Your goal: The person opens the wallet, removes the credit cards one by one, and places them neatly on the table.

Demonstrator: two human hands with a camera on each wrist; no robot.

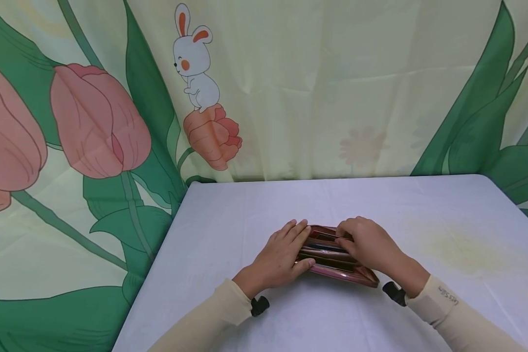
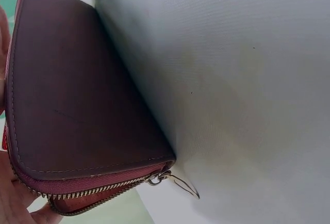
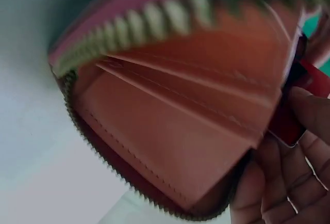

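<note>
A dark red zip-around wallet [image 1: 345,275] stands unzipped on the table, its inner compartments facing up. My left hand [image 1: 279,256] grips the wallet's left end, thumb on the near side and fingers at the far side. Over the right half, my right hand [image 1: 369,244] reaches into the far compartments with curled fingers. In the right wrist view, these fingers [image 3: 304,113] pinch a red and black card [image 3: 284,126] at the wallet's opening. Brown slots and zip teeth show beside it. A metal zip pull [image 2: 184,185] hangs from the wallet's corner in the left wrist view.
A white cloth covers the table [image 1: 229,215], with a faint yellowish stain [image 1: 462,249] at the right. Behind the table hangs a curtain [image 1: 299,88] printed with tulips and a rabbit. Each wrist carries a small black camera [image 1: 260,306].
</note>
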